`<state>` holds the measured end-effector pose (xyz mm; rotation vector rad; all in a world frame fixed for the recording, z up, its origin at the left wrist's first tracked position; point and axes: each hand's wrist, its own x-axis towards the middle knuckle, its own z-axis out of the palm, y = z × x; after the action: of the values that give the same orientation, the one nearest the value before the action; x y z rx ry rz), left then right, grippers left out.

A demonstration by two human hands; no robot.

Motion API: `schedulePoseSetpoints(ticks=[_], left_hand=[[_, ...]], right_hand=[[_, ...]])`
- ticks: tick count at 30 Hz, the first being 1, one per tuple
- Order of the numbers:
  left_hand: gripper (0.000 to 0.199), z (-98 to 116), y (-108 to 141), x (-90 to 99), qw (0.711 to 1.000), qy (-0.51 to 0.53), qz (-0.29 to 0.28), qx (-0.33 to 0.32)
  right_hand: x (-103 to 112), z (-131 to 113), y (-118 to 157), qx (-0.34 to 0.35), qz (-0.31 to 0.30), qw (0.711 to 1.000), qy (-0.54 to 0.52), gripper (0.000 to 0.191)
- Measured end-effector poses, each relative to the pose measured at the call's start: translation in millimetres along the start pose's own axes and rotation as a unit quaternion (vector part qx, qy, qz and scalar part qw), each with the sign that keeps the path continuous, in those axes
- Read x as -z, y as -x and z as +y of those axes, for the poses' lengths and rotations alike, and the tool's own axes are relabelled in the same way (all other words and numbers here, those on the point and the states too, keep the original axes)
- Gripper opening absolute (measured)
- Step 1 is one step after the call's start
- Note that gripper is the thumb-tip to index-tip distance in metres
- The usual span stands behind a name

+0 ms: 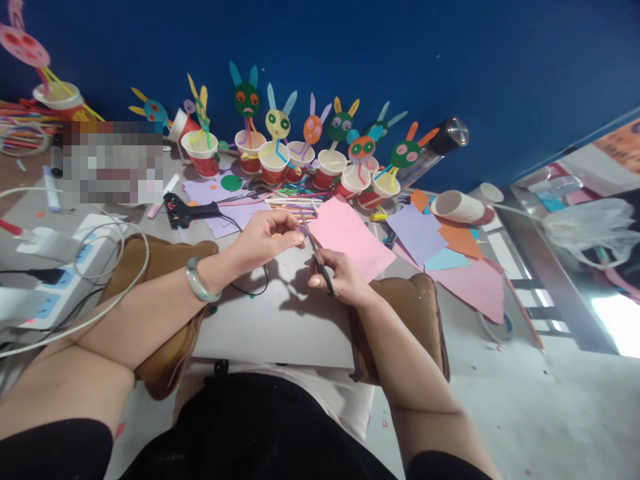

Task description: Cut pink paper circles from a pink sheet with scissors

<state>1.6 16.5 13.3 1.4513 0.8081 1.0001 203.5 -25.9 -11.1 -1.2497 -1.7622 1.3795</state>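
Note:
My right hand point(342, 276) is closed around the handles of a pair of scissors point(316, 252), whose blades point up and away toward my other hand. Between the thumb and fingertips of my left hand point(270, 237) is a small purple paper piece point(301, 235), mostly hidden by the fingers. The blades are right beside this piece; I cannot tell whether they touch it. Just behind the scissors lies a pink paper sheet point(350, 233). A black glue gun point(190, 212) rests left of my left hand, its cord curving under my wrist.
Paper cups point(274, 163) with colourful rabbit-faced paper figures stand along the blue wall. Purple paper point(417, 230) and orange sheets lie at right, near tipped-over cups point(457, 207). A power strip point(75, 267) with a looping white cable is at left. Brown cushions point(407, 320) lie under both forearms.

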Motion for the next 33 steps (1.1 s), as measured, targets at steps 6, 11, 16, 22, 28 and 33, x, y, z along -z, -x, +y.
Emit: schedulePoseSetpoints(ticks=[6, 11, 16, 22, 28, 33], left_hand=[[0.012, 1.3, -0.1, 0.8, 1.0, 0.0, -0.002, 0.006], [0.012, 0.8, -0.5, 1.5, 1.0, 0.008, -0.003, 0.012], [0.012, 1.0, -0.4, 1.2, 1.0, 0.003, 0.003, 0.01], [0.039, -2.2, -1.0, 2.5, 1.0, 0.007, 0.03, -0.001], [0.026, -1.1, -0.8, 2.0, 1.0, 0.004, 0.011, 0.005], [0.018, -1.0, -1.4, 1.6, 1.0, 0.022, 0.013, 0.003]], right_hand=[[-0.2, 0.3, 0.0, -0.01, -0.003, 1.0, -0.018, 0.07], [0.5, 0.3, 0.0, -0.01, -0.003, 1.0, -0.016, 0.069], [0.6, 0.9, -0.4, -0.012, 0.004, 1.0, -0.012, 0.07], [0.9, 1.8, -0.8, -0.011, 0.007, 1.0, -0.012, 0.069], [0.8, 1.2, -0.5, -0.011, 0.001, 1.0, -0.008, 0.069], [0.6, 0.9, -0.6, -0.008, 0.0, 1.0, -0.007, 0.07]])
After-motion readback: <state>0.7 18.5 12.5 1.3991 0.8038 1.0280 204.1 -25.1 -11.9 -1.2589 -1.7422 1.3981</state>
